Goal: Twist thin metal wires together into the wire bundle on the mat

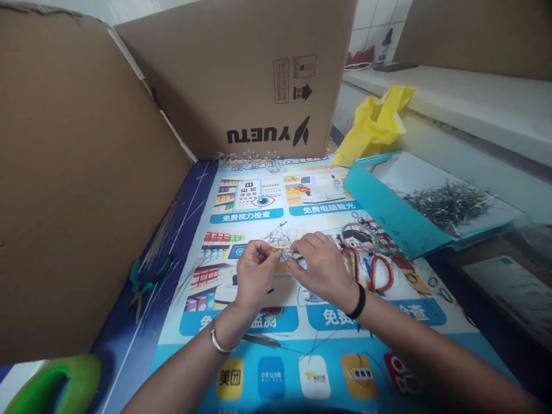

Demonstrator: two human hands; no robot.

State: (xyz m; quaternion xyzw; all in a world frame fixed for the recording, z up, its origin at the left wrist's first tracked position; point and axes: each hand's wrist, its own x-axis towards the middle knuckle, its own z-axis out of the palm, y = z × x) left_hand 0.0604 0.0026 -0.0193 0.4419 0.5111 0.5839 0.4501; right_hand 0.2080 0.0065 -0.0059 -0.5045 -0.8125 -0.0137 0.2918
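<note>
Blue printed poster underlies my left hand and right hand, both pinching one thin silver wire bundle.

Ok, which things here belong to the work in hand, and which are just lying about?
In hand: left hand, right hand, wire tangle pinched between them; probably the teal tray of wire bits.
Lying about: red scissors, teal pliers, yellow bag, cardboard box.

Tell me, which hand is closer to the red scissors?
Right. The right hand sits just beside the red scissors; the left hand is farther off, beyond it, both pinching thin wire.
</note>
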